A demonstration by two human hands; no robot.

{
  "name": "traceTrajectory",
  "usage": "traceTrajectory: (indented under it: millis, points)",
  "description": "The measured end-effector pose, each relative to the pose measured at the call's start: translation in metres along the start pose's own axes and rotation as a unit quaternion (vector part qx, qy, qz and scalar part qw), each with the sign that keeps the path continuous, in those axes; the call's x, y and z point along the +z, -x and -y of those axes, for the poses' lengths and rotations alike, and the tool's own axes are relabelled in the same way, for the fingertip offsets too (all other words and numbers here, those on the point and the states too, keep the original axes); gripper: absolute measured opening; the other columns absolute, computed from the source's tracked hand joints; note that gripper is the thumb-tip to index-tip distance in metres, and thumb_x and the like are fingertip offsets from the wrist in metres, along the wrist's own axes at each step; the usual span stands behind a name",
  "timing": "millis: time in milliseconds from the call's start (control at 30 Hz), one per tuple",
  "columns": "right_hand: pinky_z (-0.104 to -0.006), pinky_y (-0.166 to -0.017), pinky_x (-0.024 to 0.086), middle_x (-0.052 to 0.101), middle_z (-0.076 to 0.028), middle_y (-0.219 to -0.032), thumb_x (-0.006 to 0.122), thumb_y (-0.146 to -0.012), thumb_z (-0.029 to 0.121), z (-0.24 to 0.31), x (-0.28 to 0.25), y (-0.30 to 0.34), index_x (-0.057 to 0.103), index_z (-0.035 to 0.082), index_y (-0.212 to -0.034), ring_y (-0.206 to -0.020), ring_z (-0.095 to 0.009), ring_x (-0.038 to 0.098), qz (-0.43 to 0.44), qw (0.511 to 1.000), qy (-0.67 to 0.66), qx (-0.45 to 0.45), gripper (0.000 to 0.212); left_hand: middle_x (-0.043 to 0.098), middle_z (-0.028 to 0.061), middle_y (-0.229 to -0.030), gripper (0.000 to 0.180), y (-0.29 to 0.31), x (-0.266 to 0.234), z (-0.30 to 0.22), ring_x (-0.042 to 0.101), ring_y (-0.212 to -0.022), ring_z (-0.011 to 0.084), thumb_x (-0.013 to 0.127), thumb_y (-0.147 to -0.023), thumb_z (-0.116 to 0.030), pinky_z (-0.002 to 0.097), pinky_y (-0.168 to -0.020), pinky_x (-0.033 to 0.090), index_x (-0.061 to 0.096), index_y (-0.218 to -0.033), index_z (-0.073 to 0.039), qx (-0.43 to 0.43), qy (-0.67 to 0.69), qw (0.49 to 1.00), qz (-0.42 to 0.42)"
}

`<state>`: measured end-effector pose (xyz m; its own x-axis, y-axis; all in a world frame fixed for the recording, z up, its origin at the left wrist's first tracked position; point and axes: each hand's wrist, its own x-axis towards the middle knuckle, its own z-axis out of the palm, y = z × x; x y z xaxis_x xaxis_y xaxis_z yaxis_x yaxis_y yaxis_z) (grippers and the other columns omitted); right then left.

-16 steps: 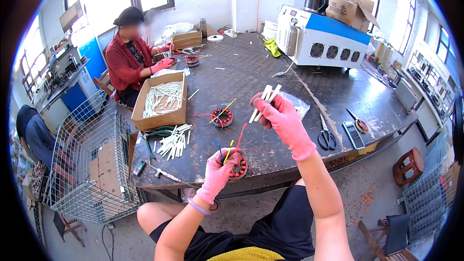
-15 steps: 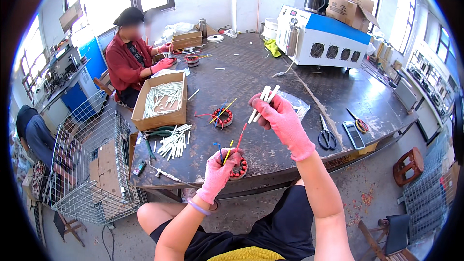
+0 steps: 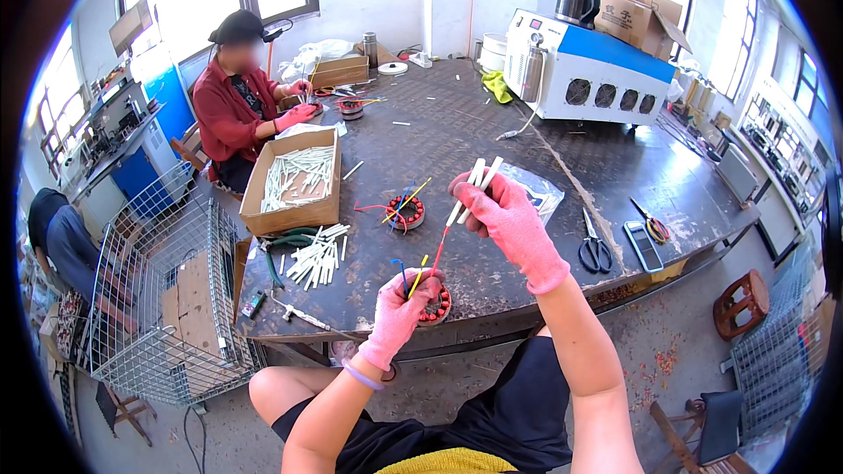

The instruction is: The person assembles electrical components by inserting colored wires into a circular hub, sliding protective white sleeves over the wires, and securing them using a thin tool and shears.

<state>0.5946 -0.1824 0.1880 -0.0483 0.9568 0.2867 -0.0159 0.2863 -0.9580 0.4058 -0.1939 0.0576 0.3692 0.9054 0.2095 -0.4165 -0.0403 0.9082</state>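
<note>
My left hand (image 3: 402, 312), in a pink glove, is closed on the wires of a stator with red windings (image 3: 434, 305) at the table's near edge. A blue wire (image 3: 399, 265), a yellow wire (image 3: 419, 275) and a red wire (image 3: 438, 253) rise from its fingers. My right hand (image 3: 507, 219), also gloved, pinches a few white sleeving tubes (image 3: 479, 183). One tube's lower end meets the tip of the red wire; whether the tip is inside, I cannot tell. Farther off lies another stator (image 3: 405, 211) with red, blue and yellow wires.
At left are a cardboard box of white tubes (image 3: 303, 177), a loose pile of tubes (image 3: 318, 256) and green-handled pliers (image 3: 277, 263). Scissors (image 3: 594, 253), a phone (image 3: 644, 246) and a clear bag (image 3: 540, 193) lie right. A co-worker (image 3: 233, 110) handles a stator across the table.
My right hand has shifted slightly left, bringing a tube's lower end onto the red wire's tip. My left hand has hardly moved.
</note>
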Motion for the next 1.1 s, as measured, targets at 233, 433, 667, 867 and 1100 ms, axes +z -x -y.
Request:
traceTrajectory:
  millis: [233, 433, 667, 867, 1100]
  points:
    - [-0.0213, -0.055, 0.037, 0.058, 0.005, -0.074, 0.062, -0.097, 0.021, 0.003, 0.011, 0.011, 0.067, 0.004, -0.104, -0.06, -0.003, 0.046, 0.022, 0.985, 0.168, 0.016, 0.019, 0.065, -0.0012, -0.089, 0.017, -0.007, 0.002, 0.002, 0.055, -0.077, 0.0046, 0.058, -0.098, -0.006, 0.0216, -0.072, 0.047, 0.066, -0.111, 0.002, 0.01, -0.033, 0.999, -0.009]
    - [-0.0234, -0.056, 0.04, 0.066, 0.003, -0.078, 0.058, -0.098, 0.019, -0.004, 0.004, 0.01, 0.067, 0.003, -0.106, -0.062, -0.003, 0.049, 0.088, 0.97, 0.22, 0.054, 0.019, 0.065, -0.002, -0.086, 0.015, -0.032, 0.004, 0.018, 0.055, -0.076, 0.0041, 0.06, -0.098, -0.006, 0.0214, -0.072, 0.047, 0.065, -0.11, 0.001, 0.032, -0.045, 0.998, -0.033]
    - [-0.0332, -0.063, 0.046, 0.064, -0.009, -0.074, 0.063, -0.093, 0.02, -0.026, -0.014, 0.014, 0.065, 0.0, -0.096, -0.067, -0.015, 0.058, 0.026, 0.963, 0.266, 0.026, 0.02, 0.068, 0.0018, -0.095, 0.026, -0.047, 0.023, 0.012, 0.059, -0.078, 0.0051, 0.061, -0.095, -0.004, 0.0241, -0.07, 0.051, 0.064, -0.121, -0.001, -0.011, -0.04, 0.999, -0.005]
    - [-0.0352, -0.06, 0.045, 0.062, -0.011, -0.071, 0.07, -0.089, 0.023, -0.052, -0.004, 0.033, 0.063, 0.001, -0.087, -0.062, -0.021, 0.056, 0.023, 0.966, 0.259, 0.011, 0.023, 0.063, -0.0019, -0.089, 0.036, -0.036, 0.006, 0.014, 0.058, -0.073, 0.0052, 0.052, -0.105, -0.029, 0.0232, -0.072, 0.05, 0.062, -0.126, -0.001, 0.033, -0.061, 0.998, 0.012]
    - [-0.0459, -0.073, 0.051, 0.065, -0.018, -0.088, 0.064, -0.091, 0.033, -0.092, 0.001, 0.057, 0.063, 0.003, -0.092, -0.086, -0.037, 0.065, 0.07, 0.925, 0.369, -0.058, 0.03, 0.053, 0.0011, -0.109, 0.03, -0.042, 0.004, -0.012, 0.054, -0.09, 0.0075, 0.057, -0.101, -0.024, 0.0259, -0.076, 0.048, 0.067, -0.12, -0.003, 0.129, -0.281, 0.948, 0.068]
